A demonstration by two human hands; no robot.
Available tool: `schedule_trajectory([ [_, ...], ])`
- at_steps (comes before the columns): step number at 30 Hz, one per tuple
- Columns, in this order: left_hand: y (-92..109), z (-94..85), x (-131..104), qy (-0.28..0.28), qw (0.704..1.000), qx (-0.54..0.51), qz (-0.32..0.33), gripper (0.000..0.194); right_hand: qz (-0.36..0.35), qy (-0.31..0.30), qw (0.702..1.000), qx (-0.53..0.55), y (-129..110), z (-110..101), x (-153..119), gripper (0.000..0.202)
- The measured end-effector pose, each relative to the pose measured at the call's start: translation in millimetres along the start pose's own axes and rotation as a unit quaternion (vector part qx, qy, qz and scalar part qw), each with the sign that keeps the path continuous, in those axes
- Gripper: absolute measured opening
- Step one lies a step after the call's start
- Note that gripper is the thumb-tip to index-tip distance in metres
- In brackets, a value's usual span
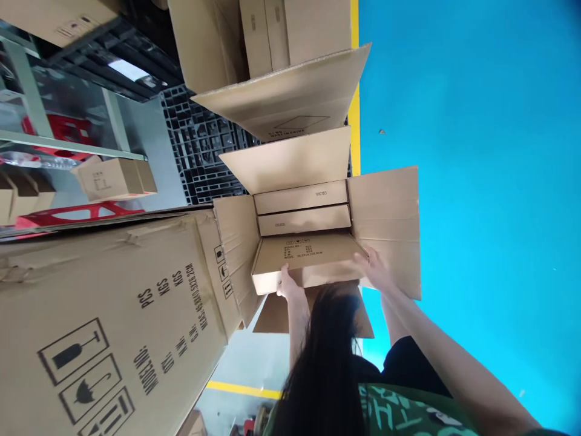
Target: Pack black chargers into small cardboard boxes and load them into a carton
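A flat brown cardboard box with black print lies tilted at the near side of an open carton. My left hand grips its near edge, thumb on the front face. At its right end my right hand holds the corner, fingers against the side. Behind it, two more flat boxes stand on edge inside the carton, a nearer box and a farther box, both marked with small print. The carton's flaps are folded outward. Dark hair hides part of the near flap.
Another open carton holding boxes stands beyond, on a black plastic pallet. A large printed carton is close on the left. Shelving with small boxes is at the far left. Blue floor extends on the right.
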State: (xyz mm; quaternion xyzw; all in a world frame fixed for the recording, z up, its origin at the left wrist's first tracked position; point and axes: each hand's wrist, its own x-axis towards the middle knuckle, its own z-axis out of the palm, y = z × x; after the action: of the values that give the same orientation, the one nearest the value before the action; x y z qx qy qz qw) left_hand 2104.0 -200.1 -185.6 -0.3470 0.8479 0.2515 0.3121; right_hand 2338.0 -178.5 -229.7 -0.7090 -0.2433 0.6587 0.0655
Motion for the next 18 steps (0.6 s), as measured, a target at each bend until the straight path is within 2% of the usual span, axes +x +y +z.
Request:
schedule_trajectory([
  [1,-1.3,5.0,-3.6,0.03,0.999,-0.011,-0.001,0.081,-0.1,-0.01,0.988,-0.114,1.8,4.1,-2.4,0.075],
  [2,-2.3,8.8,-6.7,0.048,0.999,-0.019,-0.001,0.083,-0.201,-0.026,0.95,-0.239,3.9,9.7,-3.4,0.084],
  [3,-3.0,11.1,-9.2,0.052,0.998,-0.023,-0.003,0.084,-0.285,-0.045,0.889,-0.356,6.3,16.1,-2.4,0.09],
  [4,-3.7,12.2,-11.0,0.058,0.998,-0.027,-0.005,0.084,-0.341,-0.061,0.822,-0.452,9.2,22.7,0.4,0.093],
  [5,-4.6,12.3,-12.1,0.064,0.997,-0.03,-0.008,0.083,-0.366,-0.072,0.771,-0.517,12.3,28.8,4.6,0.093],
  [6,-5.8,11.5,-12.5,0.071,0.997,-0.031,-0.012,0.082,-0.376,-0.08,0.734,-0.56,15.6,33.9,9.4,0.09],
  [7,-7.5,10.3,-12.2,0.075,0.997,-0.031,-0.016,0.081,-0.378,-0.086,0.71,-0.588,18.8,37.4,14.1,0.085],
  [9,-12.1,7.7,-9.5,0.076,0.996,-0.032,-0.017,0.081,-0.381,-0.094,0.681,-0.618,23.9,39.7,19.8,0.074],
  [11,-16.3,6.1,-3.9,0.064,0.997,-0.038,-0.011,0.08,-0.39,-0.091,0.665,-0.63,25.7,37.6,18.2,0.069],
  [14,-15.4,7.2,11.5,0.026,0.999,-0.039,0.001,0.08,-0.402,-0.07,0.661,-0.63,20.8,35.8,7.1,0.069],
  [18,1.5,15.3,43.4,0.016,0.998,0.001,-0.067,0.088,-0.406,-0.073,0.661,-0.627,4.7,48.1,3.0,0.068],
])
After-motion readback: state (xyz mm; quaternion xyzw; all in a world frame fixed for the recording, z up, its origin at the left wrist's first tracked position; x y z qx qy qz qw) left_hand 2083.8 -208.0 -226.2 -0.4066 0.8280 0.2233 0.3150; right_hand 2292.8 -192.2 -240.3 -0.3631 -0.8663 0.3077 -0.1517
